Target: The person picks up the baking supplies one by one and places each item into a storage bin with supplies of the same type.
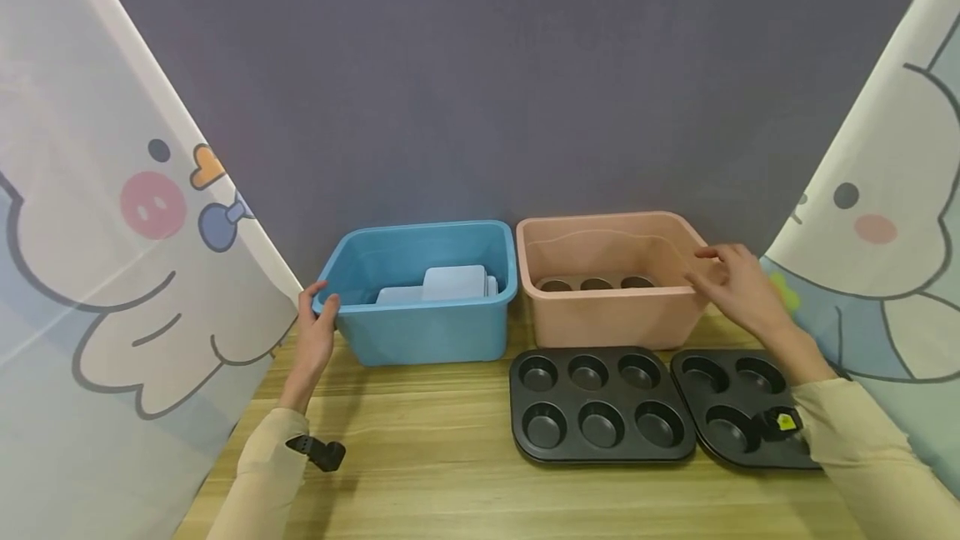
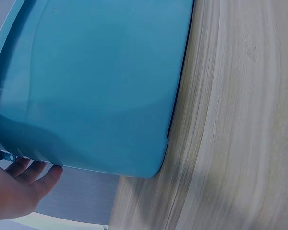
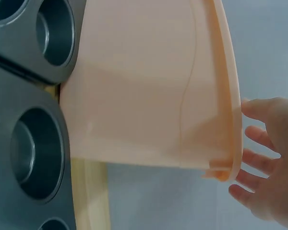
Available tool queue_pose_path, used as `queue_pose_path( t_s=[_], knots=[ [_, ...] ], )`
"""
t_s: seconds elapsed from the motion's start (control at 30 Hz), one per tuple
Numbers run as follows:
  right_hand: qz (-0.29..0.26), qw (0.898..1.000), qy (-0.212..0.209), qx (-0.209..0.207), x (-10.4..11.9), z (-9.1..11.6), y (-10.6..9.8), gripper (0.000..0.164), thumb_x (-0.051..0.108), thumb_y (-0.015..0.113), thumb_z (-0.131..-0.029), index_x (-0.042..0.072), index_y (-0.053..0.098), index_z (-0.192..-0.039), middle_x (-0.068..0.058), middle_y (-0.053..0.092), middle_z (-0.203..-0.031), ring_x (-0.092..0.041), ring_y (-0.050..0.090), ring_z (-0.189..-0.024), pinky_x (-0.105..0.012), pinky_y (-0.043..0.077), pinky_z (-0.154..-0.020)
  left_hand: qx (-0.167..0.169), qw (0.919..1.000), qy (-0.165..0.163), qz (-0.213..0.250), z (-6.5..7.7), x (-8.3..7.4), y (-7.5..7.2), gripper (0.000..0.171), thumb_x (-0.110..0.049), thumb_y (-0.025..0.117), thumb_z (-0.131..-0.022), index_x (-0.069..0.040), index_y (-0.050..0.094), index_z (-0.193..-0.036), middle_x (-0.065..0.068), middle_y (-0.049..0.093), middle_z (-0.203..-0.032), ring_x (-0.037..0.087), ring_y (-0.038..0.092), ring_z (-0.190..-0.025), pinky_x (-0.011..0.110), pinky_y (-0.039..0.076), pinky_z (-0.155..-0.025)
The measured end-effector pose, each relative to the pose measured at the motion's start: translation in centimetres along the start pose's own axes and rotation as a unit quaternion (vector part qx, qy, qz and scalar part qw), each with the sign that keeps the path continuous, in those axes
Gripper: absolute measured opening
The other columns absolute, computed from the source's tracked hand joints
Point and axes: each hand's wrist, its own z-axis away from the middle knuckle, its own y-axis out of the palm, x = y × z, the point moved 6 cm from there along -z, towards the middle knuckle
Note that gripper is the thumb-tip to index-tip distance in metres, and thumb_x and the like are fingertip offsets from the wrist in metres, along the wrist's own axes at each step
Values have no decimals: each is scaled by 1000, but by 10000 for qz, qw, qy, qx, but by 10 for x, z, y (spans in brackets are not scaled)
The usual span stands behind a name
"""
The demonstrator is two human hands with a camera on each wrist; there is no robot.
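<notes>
A blue plastic bin [image 1: 423, 336] stands left of centre, holding white rectangular items [image 1: 454, 282] whose kind is unclear. My left hand [image 1: 313, 344] grips its left rim at the near corner; in the left wrist view, fingers [image 2: 47, 181] curl beneath the rim. A pink bin [image 1: 607, 319] stands beside it with a muffin tin [image 1: 576, 282] inside, partly hidden by the front wall. At the pink bin's right rim, my right hand [image 1: 738, 286] has loosely bent fingers; the thumb side reaches the rim in the right wrist view, and the hand holds nothing.
Two dark muffin tins lie in front of the pink bin: one tin [image 1: 566, 387] at the centre, another tin [image 1: 738, 388] to its right, partly covered by the right forearm. Behind the wooden table [image 1: 420, 482] rises a grey wall [image 1: 465, 82], with patterned curtains [image 1: 67, 273] at both sides.
</notes>
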Motion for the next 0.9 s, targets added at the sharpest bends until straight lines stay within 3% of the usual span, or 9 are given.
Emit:
queue_pose_path(
  t_s=[0.2,0.4,0.5,0.6,0.73,0.8,0.9],
  knots=[
    [-73,10000,28,-2,-15,5,2,53,31,63,-98,-10,52,-130,-37,40,-131,-50,41,-114,-65,37,-86,25,10000,-12,-40,8,-16,2,55,-26,39,-106,-4,21,-153,27,19,-159,36,32,-139,48,33,-107],
    [-588,9962,442,476,-32,8,18,68,35,46,-104,-15,27,-147,-43,21,-146,-57,27,-130,-72,30,-97,19,10000,-30,-46,-5,6,-1,57,-32,38,-106,-11,19,-155,20,14,-163,35,28,-143,52,31,-111],
    [-1022,9905,693,598,-36,8,26,73,36,42,-106,-12,15,-152,-44,18,-149,-57,36,-126,-67,40,-97,-3,9999,17,-157,-10,13,-4,58,-36,37,-106,-13,18,-156,20,14,-163,35,28,-143,53,31,-112],
    [-1418,9843,817,666,-37,9,31,74,34,41,-106,-10,6,-155,-45,16,-149,-57,45,-118,-57,55,-82,-3,9997,74,-238,-11,13,-5,61,-40,38,-106,-14,18,-156,21,18,-162,35,32,-141,53,33,-110],
    [-1650,9807,858,609,-38,10,33,73,32,40,-107,-9,4,-155,-44,12,-151,-56,44,-117,-52,58,-75,53,9994,81,-337,-9,10,-7,65,-46,41,-105,-15,18,-157,24,25,-156,34,38,-134,51,37,-106],
    [-1681,9804,869,549,-39,11,34,72,32,40,-107,-9,5,-155,-44,12,-152,-52,47,-114,-52,58,-74,11,9982,80,-599,-8,9,-8,66,-48,42,-104,-16,21,-157,25,32,-149,32,44,-125,47,42,-100],
    [-1696,9803,900,464,-42,13,35,71,31,40,-107,-8,6,-155,-42,12,-153,-29,56,-100,-43,60,-71,-179,9937,157,-1096,-7,6,-11,66,-50,44,-103,-15,28,-156,24,38,-137,27,45,-108,38,43,-89]
  ],
)
